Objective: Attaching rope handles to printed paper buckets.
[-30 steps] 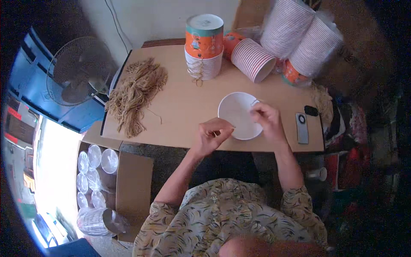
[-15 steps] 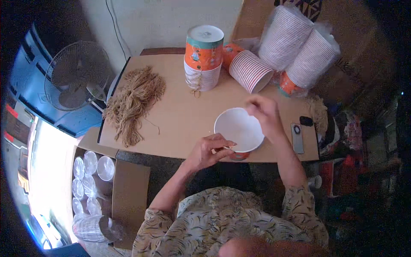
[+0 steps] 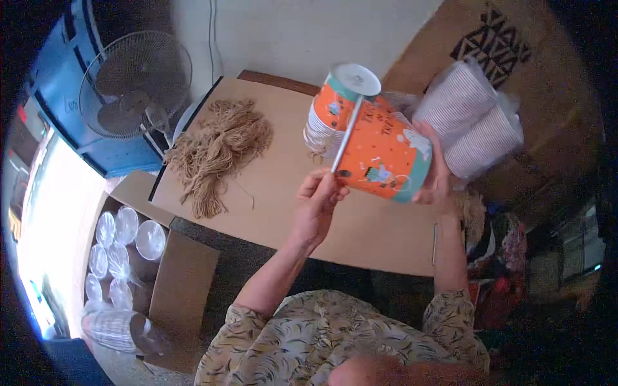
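One orange paper bucket (image 3: 381, 156), light and crushable, held above the table (image 3: 283, 193): left hand (image 3: 317, 207) pinching its rim, right hand (image 3: 436, 174) cupping its base.

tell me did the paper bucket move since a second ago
Yes. The bucket has been lifted off the table and tipped on its side, now held up in front of the cup stack.

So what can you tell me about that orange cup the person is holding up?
The cup looks like a big paper tub, orange with small cartoon pictures and a teal band at its base. It is lifted above the table and tipped on its side, its white rim facing left. The left hand pinches the rim with its fingers; the right hand grips the base. Behind it stands a stack of matching cups.
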### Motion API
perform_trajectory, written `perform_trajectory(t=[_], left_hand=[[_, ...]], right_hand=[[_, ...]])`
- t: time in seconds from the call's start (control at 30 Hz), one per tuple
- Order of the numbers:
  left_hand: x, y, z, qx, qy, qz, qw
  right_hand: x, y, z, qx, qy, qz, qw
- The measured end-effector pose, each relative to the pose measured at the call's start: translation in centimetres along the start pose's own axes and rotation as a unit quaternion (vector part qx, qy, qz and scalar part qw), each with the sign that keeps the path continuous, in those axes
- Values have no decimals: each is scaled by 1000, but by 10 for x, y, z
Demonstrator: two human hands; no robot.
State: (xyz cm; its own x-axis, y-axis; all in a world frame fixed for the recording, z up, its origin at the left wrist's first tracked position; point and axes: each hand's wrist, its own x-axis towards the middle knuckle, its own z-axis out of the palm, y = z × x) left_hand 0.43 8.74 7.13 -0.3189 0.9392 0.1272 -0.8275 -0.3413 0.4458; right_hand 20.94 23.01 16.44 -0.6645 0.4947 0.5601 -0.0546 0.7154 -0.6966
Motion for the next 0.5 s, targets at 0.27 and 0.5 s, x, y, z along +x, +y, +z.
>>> perform_trajectory(t=[0.27,0.5], left_hand=[[39,11,27,-20,-41,-9,999],[134,96,48,-19,-134,37,990]], right_hand=[[33,-19,5,143,100,34,984],[118,-25,-55,-69,57,-5,996]])
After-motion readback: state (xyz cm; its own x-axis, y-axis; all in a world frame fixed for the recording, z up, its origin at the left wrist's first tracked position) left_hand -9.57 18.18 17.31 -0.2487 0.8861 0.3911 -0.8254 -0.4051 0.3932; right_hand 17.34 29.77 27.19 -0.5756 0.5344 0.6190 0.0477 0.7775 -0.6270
